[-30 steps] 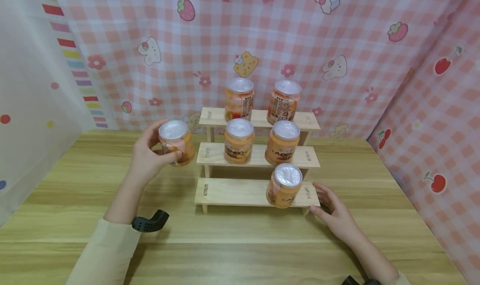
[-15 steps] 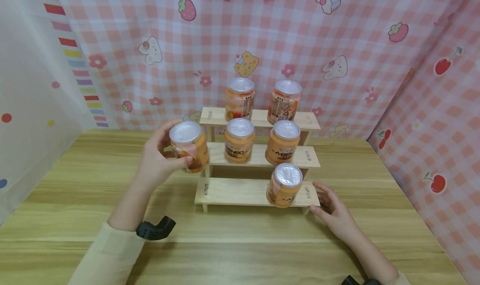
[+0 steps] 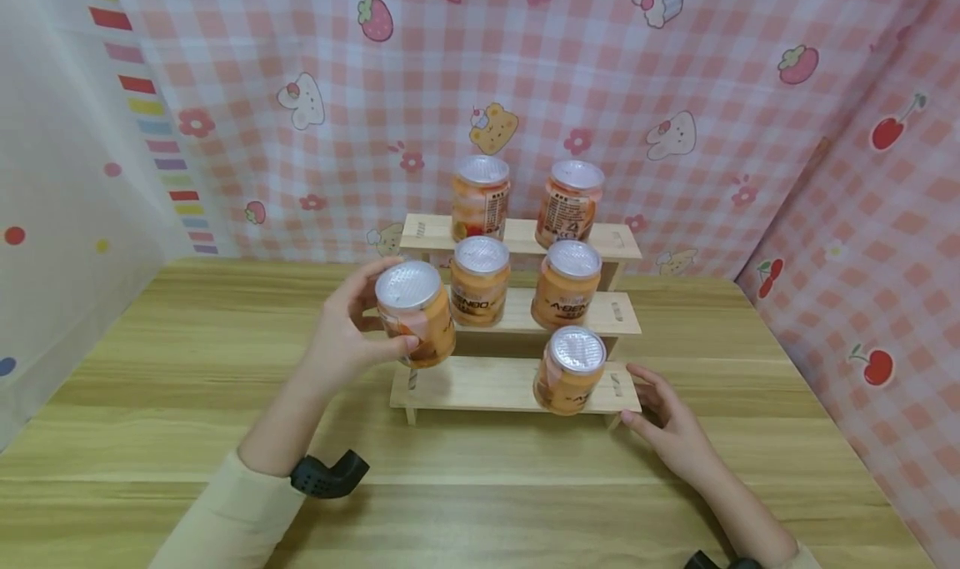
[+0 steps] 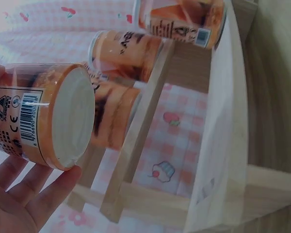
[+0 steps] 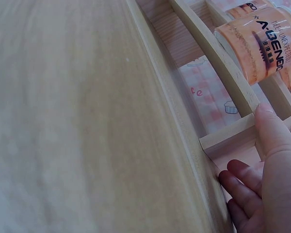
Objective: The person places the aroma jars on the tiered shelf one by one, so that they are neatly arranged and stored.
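Note:
My left hand (image 3: 348,331) grips an orange can (image 3: 420,323) with a silvery lid, thumb across its front and fingers behind. The can is raised and slightly tilted, over the left end of the three-tier wooden stand (image 3: 465,386). Its pale bottom and barcode face the left wrist camera, where the fingers (image 4: 53,194) curve beneath it. At the stand's right end, my right hand (image 3: 671,431) holds the bottom tier's corner between thumb (image 5: 269,121) and fingers. Another can (image 3: 570,373) stands on that tier's right side, close to this hand.
Two similar cans, left (image 3: 480,286) and right (image 3: 566,286), stand on the middle tier. On the top tier are two more, left (image 3: 480,198) and right (image 3: 568,207). Beneath is a wood-grain table (image 3: 480,502); a pink checked cloth (image 3: 420,77) hangs behind.
My left hand has carried its can rightward and a little toward me, from beside the stand to over its left end. The right hand and the other cans have kept their places.

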The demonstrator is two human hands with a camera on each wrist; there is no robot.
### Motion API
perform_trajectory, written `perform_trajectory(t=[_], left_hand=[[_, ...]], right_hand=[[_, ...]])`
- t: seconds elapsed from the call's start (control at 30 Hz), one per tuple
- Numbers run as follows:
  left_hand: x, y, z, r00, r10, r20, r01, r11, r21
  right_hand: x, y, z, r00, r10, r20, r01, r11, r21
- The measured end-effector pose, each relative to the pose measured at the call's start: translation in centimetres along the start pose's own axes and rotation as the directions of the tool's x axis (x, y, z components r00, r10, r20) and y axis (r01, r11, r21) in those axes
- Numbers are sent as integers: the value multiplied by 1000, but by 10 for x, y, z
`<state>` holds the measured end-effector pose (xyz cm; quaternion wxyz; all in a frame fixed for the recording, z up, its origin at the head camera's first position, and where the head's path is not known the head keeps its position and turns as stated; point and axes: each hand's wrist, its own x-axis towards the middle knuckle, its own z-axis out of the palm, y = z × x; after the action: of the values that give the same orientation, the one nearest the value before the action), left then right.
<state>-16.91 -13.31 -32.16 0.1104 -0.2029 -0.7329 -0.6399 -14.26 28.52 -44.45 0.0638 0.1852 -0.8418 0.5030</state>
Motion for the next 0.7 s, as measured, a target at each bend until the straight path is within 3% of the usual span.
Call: perform_trajectory(t=[0.5, 0.7], left_hand=[[-6, -8, 28, 992, -72, 101, 71, 997, 17], [-8, -16, 36, 990, -50, 135, 51, 999, -1]], right_hand=[[0, 0, -1, 1000, -4, 4, 4, 1000, -5], [0, 0, -1, 1000, -4, 2, 4, 1000, -7]])
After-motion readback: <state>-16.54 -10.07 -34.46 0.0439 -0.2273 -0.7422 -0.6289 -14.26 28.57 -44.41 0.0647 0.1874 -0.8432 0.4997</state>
